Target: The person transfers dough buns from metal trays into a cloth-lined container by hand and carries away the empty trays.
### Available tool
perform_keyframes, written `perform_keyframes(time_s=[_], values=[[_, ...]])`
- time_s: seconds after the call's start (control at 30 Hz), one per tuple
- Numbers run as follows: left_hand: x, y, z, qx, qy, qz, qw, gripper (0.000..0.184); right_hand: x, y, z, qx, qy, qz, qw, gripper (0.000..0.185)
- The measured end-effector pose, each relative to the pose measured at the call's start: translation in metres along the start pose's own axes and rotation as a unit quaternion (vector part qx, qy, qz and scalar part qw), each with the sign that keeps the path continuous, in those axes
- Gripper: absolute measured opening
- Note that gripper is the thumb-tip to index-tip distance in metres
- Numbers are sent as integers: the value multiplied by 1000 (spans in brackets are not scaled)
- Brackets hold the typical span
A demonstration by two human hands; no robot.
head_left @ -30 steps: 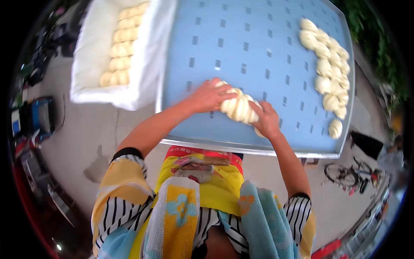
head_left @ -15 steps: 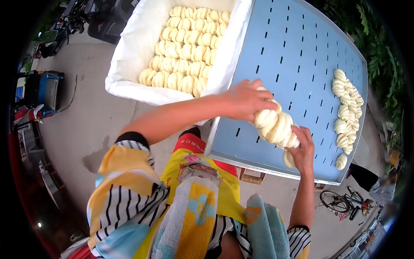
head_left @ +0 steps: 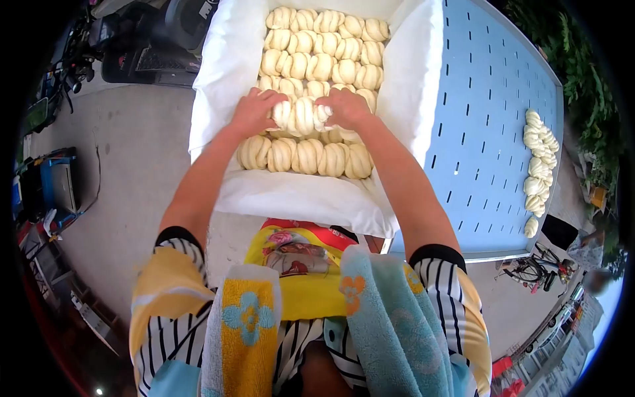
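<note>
The grip of the left hand (head_left: 256, 111) and right hand (head_left: 345, 108) closes on opposite ends of a dough row (head_left: 302, 117); both forearms reach forward, converging over the cloth-lined box (head_left: 225, 86). The held row is above the box's other rows (head_left: 320, 68); the blue tray (head_left: 489, 132) sits right of the box.

Nothing can be read for certain; a white mark (head_left: 207, 8), perhaps an M, stands on the dark vehicle (head_left: 184, 28).

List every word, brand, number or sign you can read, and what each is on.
No text can be read for certain.
Black vehicle, top left: pale marking, too small to read.
Yellow-and-red apron: printed pictures, no legible words.
Blue tray and white cloth: no writing to be seen.
</note>
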State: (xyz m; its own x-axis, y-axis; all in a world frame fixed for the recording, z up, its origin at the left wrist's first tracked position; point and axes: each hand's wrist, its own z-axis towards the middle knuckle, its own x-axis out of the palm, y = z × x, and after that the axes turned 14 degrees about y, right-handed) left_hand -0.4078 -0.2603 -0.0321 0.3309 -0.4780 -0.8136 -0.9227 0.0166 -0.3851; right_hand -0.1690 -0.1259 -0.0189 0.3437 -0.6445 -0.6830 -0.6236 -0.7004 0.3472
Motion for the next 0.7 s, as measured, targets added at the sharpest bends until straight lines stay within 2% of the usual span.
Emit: perform_keyframes(time_s=[0.03,0.13,0.2,0.23,0.33,0.4,0.43,0.5,0.57,0.63,0.67,0.7], values=[[15,1,8,-26,18,8,999,68,14,-3,12,16,18,-9,1000,59],[48,3,17,-81,73,-3,994,72,68,-10,18,45,-60,-57,996,63],[47,3,12,-100,110,-35,988,73,77,-8,10,52,-16,-10,998,65],[26,-7,15,-127,195,-69,970,74,70,-6,5,50,12,3,999,65],[-6,-22,14,-161,306,-50,937,79,55,-10,9,33,93,20,995,66],[-8,-16,13,-166,333,-46,927,93,56,-11,3,53,113,43,991,69],[1,-16,11,-163,340,-5,926,108,53,-7,-1,71,128,46,988,71],[24,-13,12,-153,333,22,930,117,58,-4,-2,90,119,41,988,71],[46,3,12,-141,323,40,935,121,67,-3,-7,89,69,42,993,72],[27,-16,17,-176,328,18,928,120,62,5,-4,103,52,6,993,70],[16,-25,12,-194,335,9,922,119,64,12,-8,101,-11,-10,995,70],[10,-31,10,-202,336,43,919,118,50,20,-19,84,-30,21,996,73]])
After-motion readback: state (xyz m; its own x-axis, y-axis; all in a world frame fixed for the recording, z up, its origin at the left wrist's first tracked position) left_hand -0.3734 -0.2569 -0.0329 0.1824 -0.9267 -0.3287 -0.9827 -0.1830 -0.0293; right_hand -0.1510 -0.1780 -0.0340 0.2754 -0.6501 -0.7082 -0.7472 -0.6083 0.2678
